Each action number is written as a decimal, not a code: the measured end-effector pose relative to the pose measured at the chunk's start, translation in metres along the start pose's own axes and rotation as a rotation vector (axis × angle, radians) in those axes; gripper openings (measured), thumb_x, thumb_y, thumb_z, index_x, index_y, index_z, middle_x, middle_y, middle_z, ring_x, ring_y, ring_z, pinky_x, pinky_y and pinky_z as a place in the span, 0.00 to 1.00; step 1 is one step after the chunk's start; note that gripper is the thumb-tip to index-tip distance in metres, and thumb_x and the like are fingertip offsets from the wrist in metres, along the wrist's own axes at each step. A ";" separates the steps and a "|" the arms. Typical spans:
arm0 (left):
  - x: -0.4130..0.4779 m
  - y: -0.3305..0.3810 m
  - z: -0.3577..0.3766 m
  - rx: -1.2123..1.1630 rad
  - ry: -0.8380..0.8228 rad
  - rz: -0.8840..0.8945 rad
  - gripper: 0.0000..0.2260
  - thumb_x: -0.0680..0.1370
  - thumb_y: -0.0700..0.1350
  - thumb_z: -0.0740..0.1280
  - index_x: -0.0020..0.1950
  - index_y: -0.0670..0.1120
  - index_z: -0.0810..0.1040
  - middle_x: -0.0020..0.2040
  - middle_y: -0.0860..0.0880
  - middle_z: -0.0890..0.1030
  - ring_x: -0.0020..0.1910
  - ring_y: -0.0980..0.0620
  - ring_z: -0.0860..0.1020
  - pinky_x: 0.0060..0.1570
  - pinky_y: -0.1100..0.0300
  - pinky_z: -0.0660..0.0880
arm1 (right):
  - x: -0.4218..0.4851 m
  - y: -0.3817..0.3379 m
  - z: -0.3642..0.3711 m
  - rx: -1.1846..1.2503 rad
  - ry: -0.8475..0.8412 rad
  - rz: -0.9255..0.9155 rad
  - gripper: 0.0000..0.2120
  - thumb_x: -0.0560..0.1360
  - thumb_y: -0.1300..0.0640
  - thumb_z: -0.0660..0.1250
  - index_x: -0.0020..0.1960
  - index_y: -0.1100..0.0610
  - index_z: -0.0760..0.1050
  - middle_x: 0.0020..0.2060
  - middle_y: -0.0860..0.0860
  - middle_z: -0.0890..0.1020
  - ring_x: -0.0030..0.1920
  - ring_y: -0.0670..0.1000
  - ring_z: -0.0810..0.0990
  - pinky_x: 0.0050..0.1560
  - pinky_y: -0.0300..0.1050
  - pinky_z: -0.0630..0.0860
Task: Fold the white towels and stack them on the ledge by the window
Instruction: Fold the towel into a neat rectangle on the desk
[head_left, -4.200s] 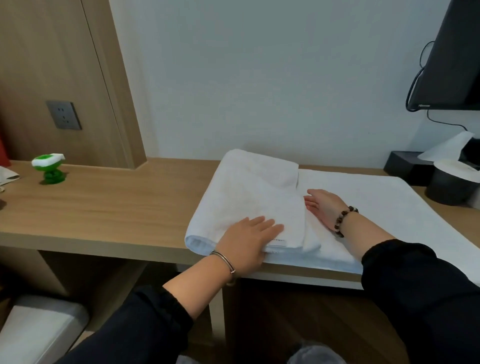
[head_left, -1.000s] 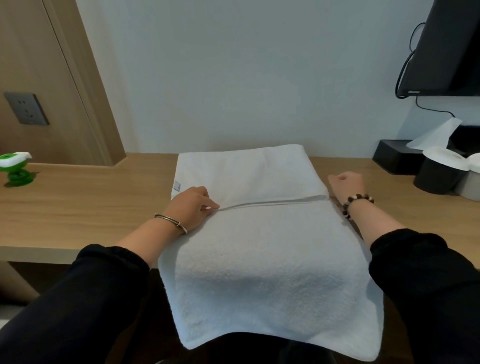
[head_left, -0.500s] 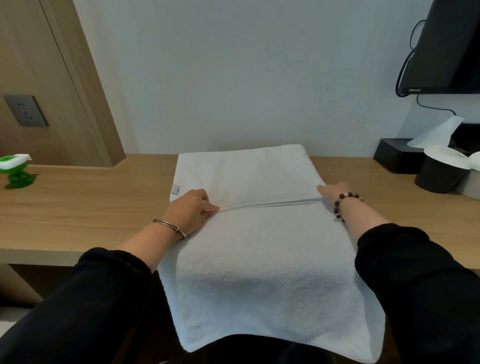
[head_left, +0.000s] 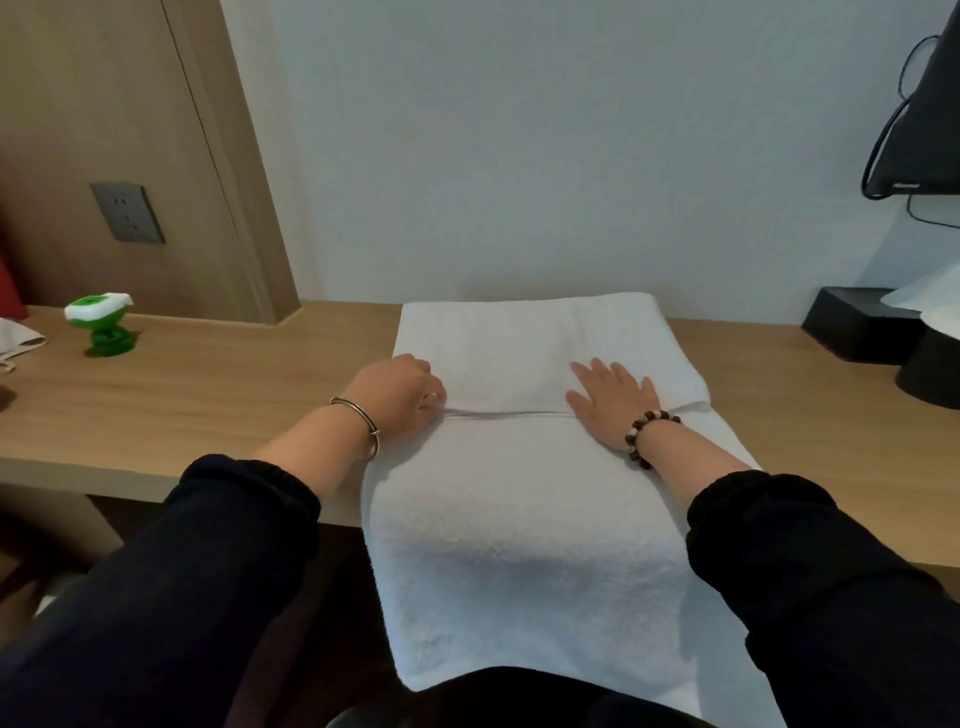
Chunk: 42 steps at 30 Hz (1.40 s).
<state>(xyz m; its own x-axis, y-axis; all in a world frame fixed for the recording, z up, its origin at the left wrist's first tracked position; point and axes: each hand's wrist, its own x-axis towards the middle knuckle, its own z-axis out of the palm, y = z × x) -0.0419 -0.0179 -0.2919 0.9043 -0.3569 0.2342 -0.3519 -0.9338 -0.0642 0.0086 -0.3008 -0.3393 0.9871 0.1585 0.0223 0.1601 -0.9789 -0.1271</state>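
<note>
White towel (head_left: 519, 493) lies across the front edge of the wooden table (head_left: 208, 395), roughly mid-table. Far part is folded back on itself w/ the fold's hem running L-R, near part hangs over the front edge. Left hand (head_left: 400, 395) is at the left end of that hem, fingers curled, pinching the towel's edge. Right hand (head_left: 610, 402) is flat on the folded layer near the hem's right end, fingers straight & spread, palm down, gripping nothing. Both wrists have bracelets, sleeves are black. Green toy (head_left: 101, 325) sits on the table's far left. Black box (head_left: 852, 322) & black cup (head_left: 930, 374) sit at the far right corner.
</note>
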 end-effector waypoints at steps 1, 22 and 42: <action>-0.001 -0.004 -0.001 0.024 -0.006 0.000 0.08 0.77 0.48 0.60 0.41 0.55 0.76 0.40 0.53 0.70 0.50 0.49 0.73 0.37 0.59 0.64 | 0.001 -0.001 0.000 -0.001 -0.004 0.003 0.26 0.81 0.41 0.43 0.77 0.45 0.45 0.77 0.48 0.46 0.76 0.52 0.45 0.73 0.58 0.43; 0.030 0.032 0.002 -0.060 0.035 -0.261 0.16 0.81 0.50 0.54 0.54 0.45 0.79 0.55 0.45 0.74 0.56 0.45 0.70 0.46 0.54 0.69 | -0.008 -0.003 -0.031 0.052 0.083 0.034 0.19 0.81 0.52 0.49 0.68 0.52 0.69 0.65 0.53 0.72 0.64 0.56 0.68 0.60 0.51 0.66; 0.077 0.041 0.020 -0.169 -0.339 -0.358 0.21 0.82 0.55 0.49 0.72 0.49 0.60 0.71 0.43 0.65 0.69 0.40 0.63 0.67 0.40 0.61 | -0.051 -0.030 -0.058 0.646 -0.129 -0.033 0.16 0.77 0.53 0.61 0.37 0.62 0.77 0.33 0.56 0.79 0.31 0.50 0.74 0.31 0.39 0.69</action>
<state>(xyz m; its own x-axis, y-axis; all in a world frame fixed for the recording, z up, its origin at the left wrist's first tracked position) 0.0186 -0.0844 -0.2963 0.9928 -0.0297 -0.1164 -0.0148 -0.9918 0.1269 -0.0468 -0.2871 -0.2792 0.9674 0.2410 -0.0778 0.1195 -0.7051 -0.6990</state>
